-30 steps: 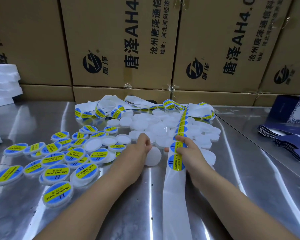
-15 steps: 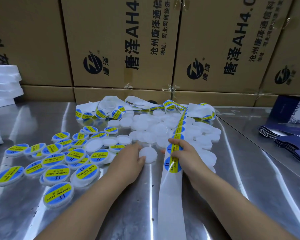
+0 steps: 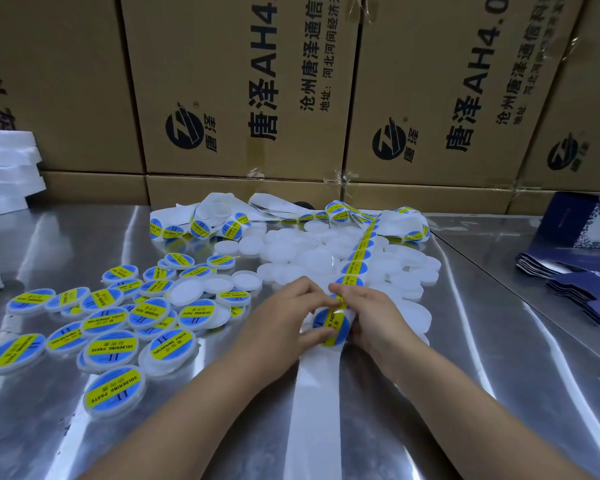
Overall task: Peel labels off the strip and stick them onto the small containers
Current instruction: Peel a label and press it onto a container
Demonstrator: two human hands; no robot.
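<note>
Has slid white container (image 3: pixel 306 328) right to the strip (image 3: pixel 312 410); grips it in left hand (image 3: pixel 278 323), pinches soldering-paste label (image 3: pixel 330 325) with right hand (image 3: pixel 374 320); sticking likely next.

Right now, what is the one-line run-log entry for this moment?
stage: labelling | left hand: holds container | right hand: pinches label at strip | labelled pile: left | blank pile: behind

"SOLDERING PASTE" on the labelled containers (image 3: pixel 113 393); "唐泽 AH4" on the cardboard boxes (image 3: pixel 222 46)
</note>
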